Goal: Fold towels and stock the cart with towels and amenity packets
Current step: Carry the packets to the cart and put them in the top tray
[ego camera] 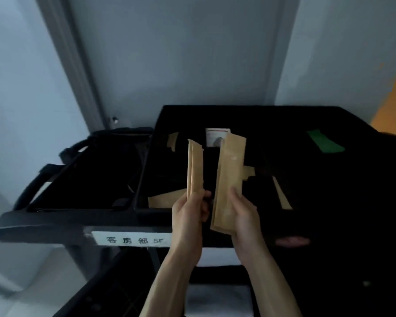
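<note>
Left hand (pixel 189 211) grips a narrow tan packet (pixel 194 167), right hand (pixel 242 213) clamps a wider packet stack (pixel 229 179). Both sit upright, long axes running away from the body, side by side with a small gap. They hover just past the front edge of the cart (pixel 55 225), above the black tray (pixel 272 120). My read: next move is a drop straight down and forward. Loose packets (pixel 167 199) lie inside left of the hands; dark open room beyond. Green item (pixel 325 141) far right, well apart.
</note>
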